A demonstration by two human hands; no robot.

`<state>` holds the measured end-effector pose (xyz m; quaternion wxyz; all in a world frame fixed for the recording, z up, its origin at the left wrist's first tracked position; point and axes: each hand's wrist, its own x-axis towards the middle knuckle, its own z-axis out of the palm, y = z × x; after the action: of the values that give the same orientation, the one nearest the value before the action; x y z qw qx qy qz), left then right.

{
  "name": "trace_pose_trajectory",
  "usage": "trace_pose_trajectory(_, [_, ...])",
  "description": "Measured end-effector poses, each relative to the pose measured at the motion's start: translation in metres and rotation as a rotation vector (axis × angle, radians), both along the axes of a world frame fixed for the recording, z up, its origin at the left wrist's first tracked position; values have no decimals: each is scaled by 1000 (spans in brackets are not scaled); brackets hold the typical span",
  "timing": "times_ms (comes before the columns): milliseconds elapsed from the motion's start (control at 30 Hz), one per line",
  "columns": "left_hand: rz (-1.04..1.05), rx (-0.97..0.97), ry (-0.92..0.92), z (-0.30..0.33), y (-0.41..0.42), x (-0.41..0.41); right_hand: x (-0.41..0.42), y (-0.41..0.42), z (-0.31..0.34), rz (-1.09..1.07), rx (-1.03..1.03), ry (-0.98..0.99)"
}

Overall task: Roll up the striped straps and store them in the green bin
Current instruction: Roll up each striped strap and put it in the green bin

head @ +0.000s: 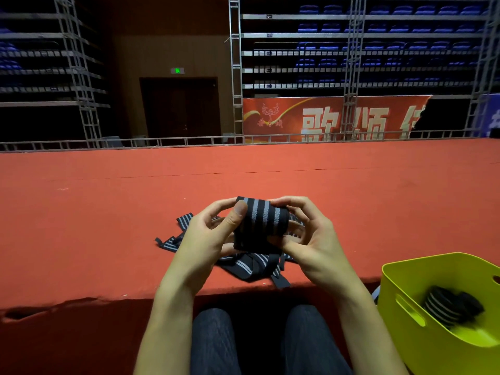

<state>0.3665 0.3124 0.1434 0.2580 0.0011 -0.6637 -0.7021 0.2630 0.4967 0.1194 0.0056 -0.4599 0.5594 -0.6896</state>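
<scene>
Centre frame: left hand [208, 234] and right hand [311, 236] both grip a rolled striped strap [259, 226] above the red surface [108, 212]. Loose straps [243, 263] lie beneath. Green bin [422, 328] lower right holds rolled straps [449, 307].

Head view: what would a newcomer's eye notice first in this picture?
First, the rolled striped strap at the centre, held in the grip of both the left hand and the right hand above the red carpeted surface. Next, the bright green bin at the lower right, with rolled straps inside. Loose straps lie under the hands.
</scene>
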Motion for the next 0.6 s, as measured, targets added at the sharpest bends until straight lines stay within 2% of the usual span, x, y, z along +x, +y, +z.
trace_pose_trajectory(300, [-10,46,49,-1,-1,2,-3,2,-3,59,23,-33])
trace_pose_trajectory(467, [-34,15,80,-3,-5,3,-7,4,-3,127,-21,-250])
trace_pose_trajectory(600, [-78,-46,111,-6,-6,2,-1,4,2,77,7,-277])
